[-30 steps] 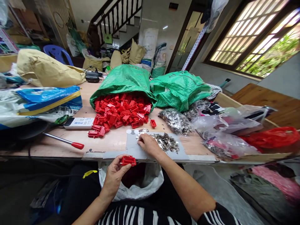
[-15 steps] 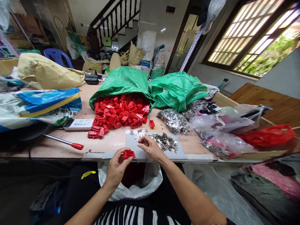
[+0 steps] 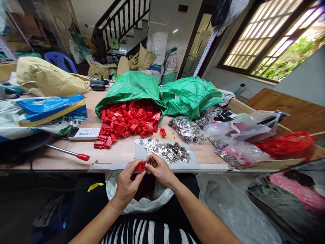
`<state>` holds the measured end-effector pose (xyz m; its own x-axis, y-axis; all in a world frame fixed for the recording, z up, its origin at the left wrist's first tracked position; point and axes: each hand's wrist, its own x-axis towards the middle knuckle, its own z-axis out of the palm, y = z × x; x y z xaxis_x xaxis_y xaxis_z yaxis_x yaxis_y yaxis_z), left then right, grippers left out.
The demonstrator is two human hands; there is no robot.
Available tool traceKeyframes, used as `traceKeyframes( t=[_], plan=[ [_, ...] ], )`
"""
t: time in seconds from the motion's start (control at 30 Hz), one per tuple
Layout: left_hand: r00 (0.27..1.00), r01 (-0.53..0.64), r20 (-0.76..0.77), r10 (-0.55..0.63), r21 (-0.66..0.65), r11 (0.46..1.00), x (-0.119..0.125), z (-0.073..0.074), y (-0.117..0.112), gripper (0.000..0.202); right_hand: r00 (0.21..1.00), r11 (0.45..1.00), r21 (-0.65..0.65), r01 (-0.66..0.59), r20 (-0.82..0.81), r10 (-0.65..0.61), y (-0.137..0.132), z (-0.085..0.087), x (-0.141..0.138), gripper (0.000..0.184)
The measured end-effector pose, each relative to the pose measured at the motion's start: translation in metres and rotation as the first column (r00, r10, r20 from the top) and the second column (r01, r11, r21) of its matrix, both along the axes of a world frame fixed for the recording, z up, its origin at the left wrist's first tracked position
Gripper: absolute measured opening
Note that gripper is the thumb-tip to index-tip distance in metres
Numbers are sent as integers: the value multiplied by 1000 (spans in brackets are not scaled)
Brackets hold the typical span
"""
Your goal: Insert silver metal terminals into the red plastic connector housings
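My left hand (image 3: 129, 179) pinches a small red plastic housing (image 3: 140, 166) between thumb and fingers, just over the table's front edge. Close against its right side, my right hand (image 3: 161, 169) is closed round a thin tool with a yellowish part (image 3: 154, 164); its exact kind is unclear. Whether the right fingertips also hold a metal piece is hidden. Behind the hands, a pile of small shiny metal pieces (image 3: 175, 151) lies on a grey sheet (image 3: 194, 159). Many similar red housings (image 3: 127, 120) spill from a green woven sack (image 3: 134, 84).
An open white sack (image 3: 114, 195) sits below the table edge, between the legs. At right are a second green sack (image 3: 190, 96), a clear bag of metal pieces (image 3: 186, 128) and a red bag (image 3: 286, 144). Left stand a white box (image 3: 84, 134) and a red-tipped lever (image 3: 82, 157).
My right hand has come down and left from the metal pile to the red housing, and the two hands now meet. The left hand keeps its hold. The view has shifted slightly.
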<state>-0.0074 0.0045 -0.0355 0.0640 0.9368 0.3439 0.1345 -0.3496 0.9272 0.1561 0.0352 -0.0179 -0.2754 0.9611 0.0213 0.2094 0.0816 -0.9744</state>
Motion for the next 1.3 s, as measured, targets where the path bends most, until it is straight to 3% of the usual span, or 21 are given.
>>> traceKeyframes(
  t=[0.17,0.37,0.5,0.6,0.7,0.8,0.93,1.3],
  plan=[
    [919,149,394,-21,-299,943,0,9,-2,47,967,976,-181,-124,-241,78,-4,7,4,35],
    [775,296,632,17,-387,873,0,18,-2,55,960,972,-196,-127,-271,71,-10,11,11,37],
    [776,299,630,29,-408,863,2,18,-2,51,967,983,-126,-131,-235,98,-14,9,11,29],
    [790,285,612,41,-426,859,2,17,-2,49,989,992,37,-124,-78,126,-16,12,13,18],
    [793,291,608,37,-431,854,0,17,-1,48,964,946,237,-220,201,173,-18,19,15,13],
    [801,298,599,20,-427,854,0,18,-1,46,912,881,352,-317,367,182,-18,23,15,16],
    [814,294,580,15,-435,851,0,19,1,44,886,831,419,-366,431,172,-18,22,14,15],
    [880,356,460,-122,-466,810,-6,12,3,43,841,776,464,-427,519,153,-19,15,18,11]
  ],
)
